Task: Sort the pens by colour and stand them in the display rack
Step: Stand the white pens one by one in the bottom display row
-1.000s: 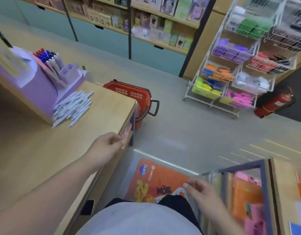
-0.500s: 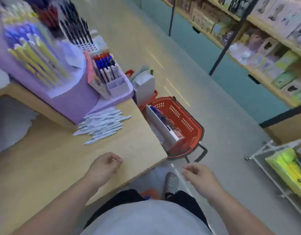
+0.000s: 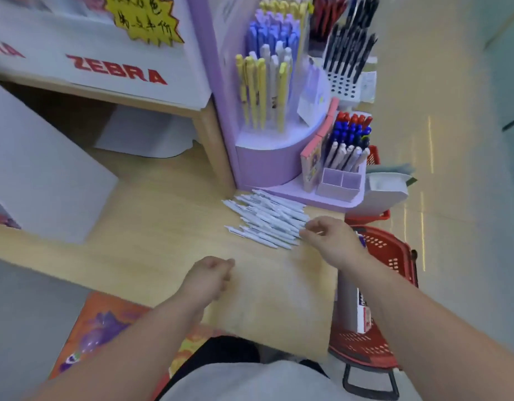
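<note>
Many slim white pens [image 3: 264,221] lie near the wooden table's [image 3: 163,227] edge; right hand [image 3: 331,241] touches them, grip unclear; left hand [image 3: 209,274] curled, empty.

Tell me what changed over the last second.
The right hand moved from beside the table to the right end of the white pens; whether it grips one is unclear. The left hand stays curled on the table, and the pens stay piled below the rack.
</note>
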{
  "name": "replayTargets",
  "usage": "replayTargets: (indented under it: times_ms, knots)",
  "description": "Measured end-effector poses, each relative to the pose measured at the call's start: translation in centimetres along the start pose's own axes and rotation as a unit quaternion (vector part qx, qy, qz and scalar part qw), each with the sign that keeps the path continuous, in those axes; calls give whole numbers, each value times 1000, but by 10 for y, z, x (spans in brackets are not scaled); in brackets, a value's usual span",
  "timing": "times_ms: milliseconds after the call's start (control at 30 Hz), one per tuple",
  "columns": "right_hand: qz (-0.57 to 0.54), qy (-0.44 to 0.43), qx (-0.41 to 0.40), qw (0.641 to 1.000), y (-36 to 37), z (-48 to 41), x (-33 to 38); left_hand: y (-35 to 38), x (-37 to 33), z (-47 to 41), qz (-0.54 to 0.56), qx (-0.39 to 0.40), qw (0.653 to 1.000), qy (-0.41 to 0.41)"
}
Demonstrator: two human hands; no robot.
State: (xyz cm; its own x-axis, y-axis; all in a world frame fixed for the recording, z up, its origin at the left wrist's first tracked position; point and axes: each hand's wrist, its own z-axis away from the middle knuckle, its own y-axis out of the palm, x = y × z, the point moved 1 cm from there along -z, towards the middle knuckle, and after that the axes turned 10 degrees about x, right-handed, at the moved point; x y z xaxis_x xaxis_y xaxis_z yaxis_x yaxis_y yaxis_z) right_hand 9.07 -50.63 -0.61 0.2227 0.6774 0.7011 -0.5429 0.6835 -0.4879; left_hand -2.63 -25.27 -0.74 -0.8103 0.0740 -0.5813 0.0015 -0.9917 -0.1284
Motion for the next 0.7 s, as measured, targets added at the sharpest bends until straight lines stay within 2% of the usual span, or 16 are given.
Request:
replayTargets:
  times_ms: [200,400,500,700]
  knots:
    - [70,-41,-20,996,14,-76,24,18,-33,-56,108,-3,993,-40]
    - [118,-89,-56,987,26,-90,21,37,-55,-86,211,-25,976,-47]
    - [129,-108,-62,984,32,-87,13,43,-66,-99,227,-56,970,-65]
    - [61,-93,-85,990,41,-90,12,54,-86,-120,204,-101,971,-72]
